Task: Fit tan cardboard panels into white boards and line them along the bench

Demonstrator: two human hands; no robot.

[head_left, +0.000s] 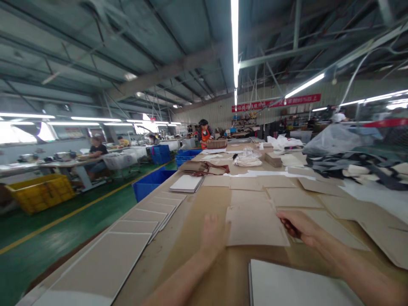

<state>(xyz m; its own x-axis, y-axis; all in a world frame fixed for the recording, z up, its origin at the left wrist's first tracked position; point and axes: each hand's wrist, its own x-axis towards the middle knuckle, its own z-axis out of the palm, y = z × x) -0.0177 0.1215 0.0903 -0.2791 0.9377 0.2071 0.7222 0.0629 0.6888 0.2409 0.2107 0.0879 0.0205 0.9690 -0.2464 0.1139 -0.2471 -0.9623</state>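
Observation:
A beige rectangular panel (256, 227) lies in front of me on the brown-covered table (188, 238). My right hand (298, 227) is closed at its right edge, thumb and fingers pinching that side. Smeared by motion, my left hand (213, 233) is beside the panel's left edge; whether its fingers touch it I cannot tell. More beige panels (293, 197) spread behind and to the right. Nearest me is a stack of pale sheets (296, 284), partly below my right forearm.
Overlapping light-edged panels (105, 259) run along the table's left side, with a white-topped stack (186, 182) beyond. Brown strapped pieces (204, 167) and plastic-wrapped bundles (247, 158) lie farther back. Blue bins (153, 182) stand left of the table. A person in an orange apron (205, 135) is at the far end.

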